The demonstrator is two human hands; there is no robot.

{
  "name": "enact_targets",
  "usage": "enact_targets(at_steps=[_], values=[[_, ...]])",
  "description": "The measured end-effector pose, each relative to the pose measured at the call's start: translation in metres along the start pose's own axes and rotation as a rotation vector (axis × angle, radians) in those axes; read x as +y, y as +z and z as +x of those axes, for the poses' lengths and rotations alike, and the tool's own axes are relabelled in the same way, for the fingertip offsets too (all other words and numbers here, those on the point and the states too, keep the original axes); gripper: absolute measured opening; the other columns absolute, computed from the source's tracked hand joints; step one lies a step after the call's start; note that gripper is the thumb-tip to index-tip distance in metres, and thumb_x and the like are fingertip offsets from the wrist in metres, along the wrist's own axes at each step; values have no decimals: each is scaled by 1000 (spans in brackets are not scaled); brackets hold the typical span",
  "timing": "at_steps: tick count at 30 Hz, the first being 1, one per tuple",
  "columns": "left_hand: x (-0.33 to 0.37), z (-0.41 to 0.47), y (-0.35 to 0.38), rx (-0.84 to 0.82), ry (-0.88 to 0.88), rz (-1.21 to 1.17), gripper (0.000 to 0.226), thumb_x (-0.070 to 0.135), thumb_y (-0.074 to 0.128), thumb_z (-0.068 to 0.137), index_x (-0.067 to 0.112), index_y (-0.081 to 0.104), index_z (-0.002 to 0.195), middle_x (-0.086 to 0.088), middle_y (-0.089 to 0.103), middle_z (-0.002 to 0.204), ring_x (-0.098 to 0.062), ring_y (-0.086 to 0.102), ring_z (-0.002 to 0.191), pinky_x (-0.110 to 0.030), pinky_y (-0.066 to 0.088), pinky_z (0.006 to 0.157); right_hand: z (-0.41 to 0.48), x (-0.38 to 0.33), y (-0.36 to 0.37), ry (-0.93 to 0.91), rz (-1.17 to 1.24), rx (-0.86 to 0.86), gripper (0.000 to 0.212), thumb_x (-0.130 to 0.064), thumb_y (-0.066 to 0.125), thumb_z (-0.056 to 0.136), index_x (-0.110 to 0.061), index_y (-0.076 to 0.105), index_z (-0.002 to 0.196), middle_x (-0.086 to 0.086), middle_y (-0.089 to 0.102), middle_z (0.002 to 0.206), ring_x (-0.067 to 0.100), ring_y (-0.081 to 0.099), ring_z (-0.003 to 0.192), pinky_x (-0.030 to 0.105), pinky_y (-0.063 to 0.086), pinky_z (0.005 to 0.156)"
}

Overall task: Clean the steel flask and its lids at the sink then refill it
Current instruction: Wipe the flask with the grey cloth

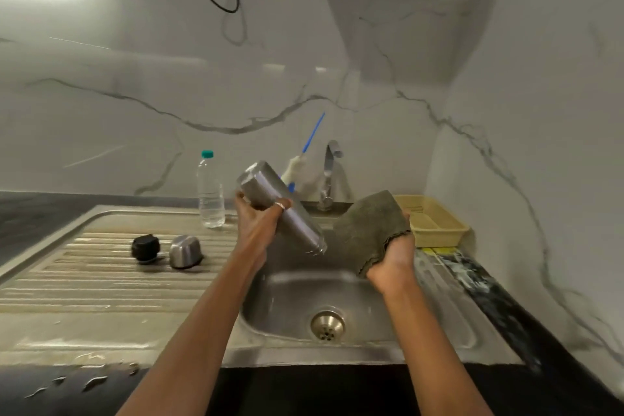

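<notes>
A yellow basket (435,224) sits on the desk (499,300) in the corner where the marble walls (135,104) meet. A blue-handled brush (296,168) leans against the back wall just left of the tap (328,175). Black cables (233,11) hang higher up.

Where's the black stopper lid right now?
In the head view the black stopper lid sits on the ribbed drainboard, left of the sink basin, just left of the steel cup lid and nearer the camera than the water bottle.

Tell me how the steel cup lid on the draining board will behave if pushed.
The steel cup lid looks rigid and probably light. Its smooth rounded sides suggest it may slide or roll on the ribbed draining board, perhaps bumping the black stopper beside it.
</notes>
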State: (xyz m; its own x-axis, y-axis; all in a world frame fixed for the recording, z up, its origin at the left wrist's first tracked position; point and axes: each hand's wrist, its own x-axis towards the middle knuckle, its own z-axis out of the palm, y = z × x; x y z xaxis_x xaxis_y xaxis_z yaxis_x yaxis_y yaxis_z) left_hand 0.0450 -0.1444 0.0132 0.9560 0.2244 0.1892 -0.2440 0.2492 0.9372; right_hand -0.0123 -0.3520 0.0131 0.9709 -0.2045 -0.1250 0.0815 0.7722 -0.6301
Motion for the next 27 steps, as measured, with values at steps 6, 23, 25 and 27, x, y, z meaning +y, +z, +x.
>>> enact_targets(at_steps=[6,23,25,27], values=[[-39,-8,24,75,-48,-42,87,20,91,52,18,54,130,-9,70,114,-26,70,106,-52,58,94,9,17,-22,63,-102,249,72,-72,43,95,-16,59,138,12,66,126,31,61,116,47,45,105],[-50,-21,-5,-761,-242,209,109,52,97,52,15,49,143,-5,62,129,-19,63,118,-40,54,98,38,40,2,138,-190,216,61,-61,71,82,-19,54,122,17,69,112,35,69,99,52,57,84],[-47,-21,3,-687,-320,179,99,68,89,56,22,58,137,-13,64,130,-28,65,119,-50,54,101,40,33,3,39,-295,227,55,-55,71,87,-23,49,126,12,69,114,31,71,99,51,59,85],[-43,-25,19,-632,-351,226,87,80,74,66,26,61,133,-13,69,124,-27,70,112,-50,59,93,40,28,7,-89,-420,228,53,-50,72,89,-28,44,128,9,68,114,28,71,97,49,59,88]])
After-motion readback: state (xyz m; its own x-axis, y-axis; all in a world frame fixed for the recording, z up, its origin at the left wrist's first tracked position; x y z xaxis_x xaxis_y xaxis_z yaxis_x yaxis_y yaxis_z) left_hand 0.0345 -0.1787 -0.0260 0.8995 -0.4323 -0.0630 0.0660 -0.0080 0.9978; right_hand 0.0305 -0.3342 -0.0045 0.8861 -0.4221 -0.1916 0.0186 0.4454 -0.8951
